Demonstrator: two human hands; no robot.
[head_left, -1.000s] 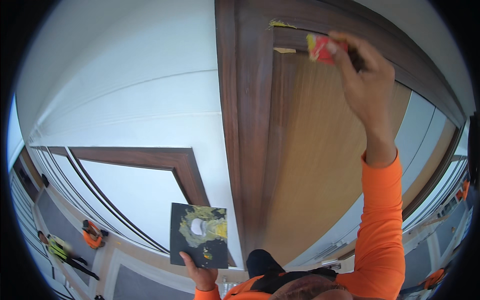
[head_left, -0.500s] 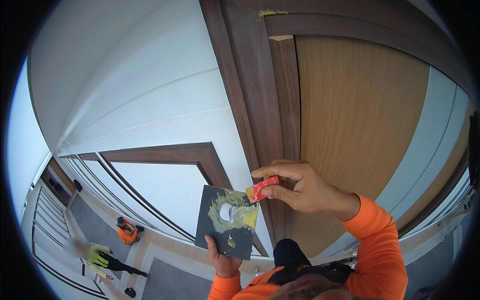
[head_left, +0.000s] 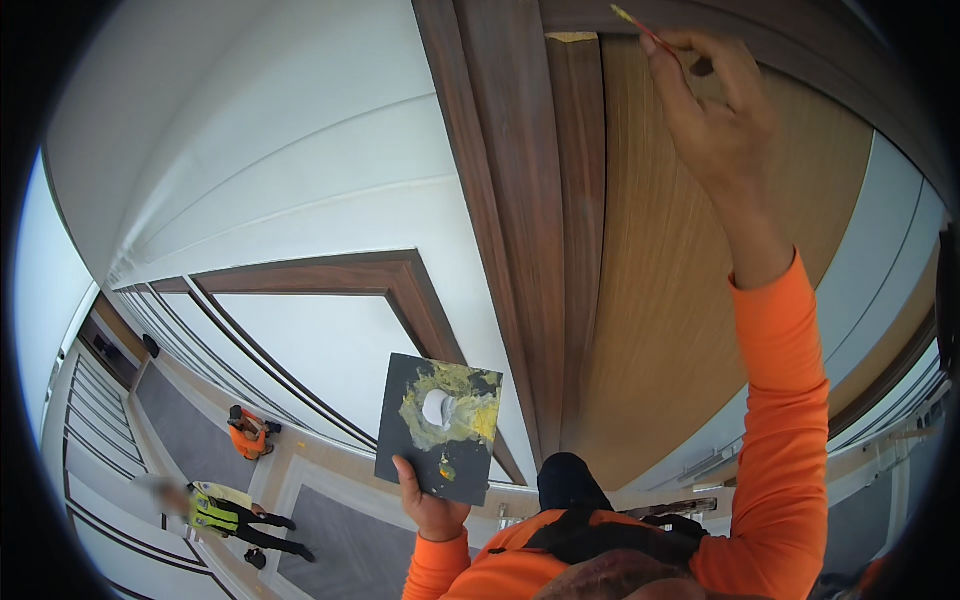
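Observation:
My right hand (head_left: 715, 120) is raised to the upper door frame (head_left: 820, 65), pinching a thin red spreader (head_left: 645, 28), seen almost edge-on, with yellow paste on its tip. Whether the tip touches the frame I cannot tell. Below it is a pale, rough patch (head_left: 572, 37) atop the dark wood strip (head_left: 575, 200) beside a light-brown door panel (head_left: 700, 300). My left hand (head_left: 430, 505) grips a dark grey square board (head_left: 395, 420) low in front, smeared with grey-green and yellow paste and a white blob.
A white wall (head_left: 300, 130) and wood-trimmed panel (head_left: 290, 340) are at left. Beyond railings (head_left: 90, 420), a person in orange (head_left: 250, 430) crouches on the floor, and another in a yellow-green vest (head_left: 215, 510) is nearby. A dark angled rim curves along the far right.
My right hand dropped to the board, then rose with the spreader back up to the frame. The board moved right, then slightly up. The person in the vest shifted.

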